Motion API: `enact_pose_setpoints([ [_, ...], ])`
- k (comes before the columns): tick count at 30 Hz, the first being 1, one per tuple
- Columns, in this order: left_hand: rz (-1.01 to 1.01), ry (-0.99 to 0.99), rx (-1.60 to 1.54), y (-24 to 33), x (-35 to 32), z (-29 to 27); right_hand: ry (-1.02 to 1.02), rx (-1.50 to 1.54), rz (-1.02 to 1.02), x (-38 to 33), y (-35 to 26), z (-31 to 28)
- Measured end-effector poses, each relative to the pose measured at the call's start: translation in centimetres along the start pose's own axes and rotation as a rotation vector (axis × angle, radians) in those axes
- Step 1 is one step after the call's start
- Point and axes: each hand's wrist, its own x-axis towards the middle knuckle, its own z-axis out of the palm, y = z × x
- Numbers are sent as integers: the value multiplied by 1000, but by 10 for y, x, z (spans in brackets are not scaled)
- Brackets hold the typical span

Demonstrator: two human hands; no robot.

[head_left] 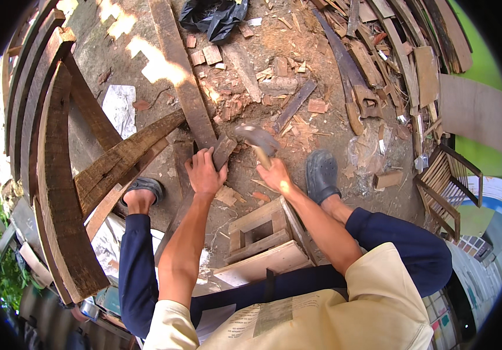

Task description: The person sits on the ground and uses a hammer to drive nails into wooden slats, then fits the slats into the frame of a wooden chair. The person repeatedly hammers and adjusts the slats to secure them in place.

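My left hand (205,172) is closed around a short dark wooden block (223,150). The block lies at the near end of a long plank (188,87). Gripped by its wooden handle, a hammer (258,139) is in my right hand (275,175). Its metal head is just right of the block and apart from it. Between my legs is a small wooden stool (258,255) with a square opening.
Curved-looking timber beams (58,192) crowd the left. A hand saw (359,87) lies at the upper right, near piled planks (400,52). Wood chips and offcuts (317,105) litter the dirt ground. A black plastic bag (215,20) is at the far side; a slatted wooden rack (449,184) stands right.
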Motion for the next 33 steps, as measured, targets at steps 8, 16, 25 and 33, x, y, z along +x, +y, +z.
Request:
enact_pose_setpoints([
  [8,-2,5,19,-1,1,-1,-25,147,47,-1,-10,-3],
  [16,-23,-1,26,-2,-1,2,-19,146,76,12,-25,-14],
  [25,-28,19,48,-5,-4,2,-95,61,71,1,-26,2],
  [33,-7,36,24,-2,0,4,-253,309,385,-10,1,13],
])
